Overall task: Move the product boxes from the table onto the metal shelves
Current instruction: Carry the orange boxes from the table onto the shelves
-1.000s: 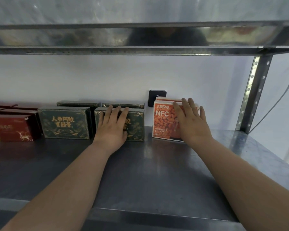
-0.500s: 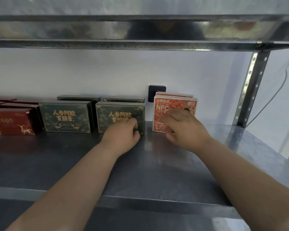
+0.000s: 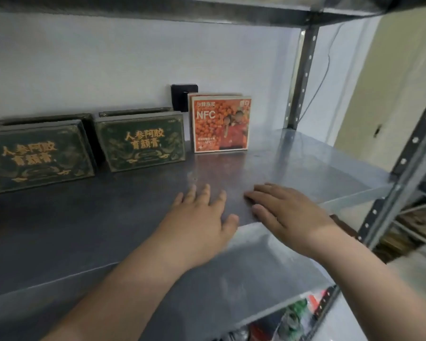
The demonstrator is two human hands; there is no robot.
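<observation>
Left grip [image 3: 202,217] & right grip [image 3: 288,212]: fingers straight & spread, holding nothing, both over metal shelf [image 3: 293,163] nr front edge. Orange NFC box [image 3: 221,124] upright at back edge. Green box [image 3: 143,141] just left of it, 2nd green box [image 3: 37,156] further left.

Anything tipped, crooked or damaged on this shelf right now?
Nothing stands out. The left green box, right green box and orange NFC box stand upright in a row on the metal shelf, with no visible dents. The left hand and right hand are open, holding nothing.
</observation>
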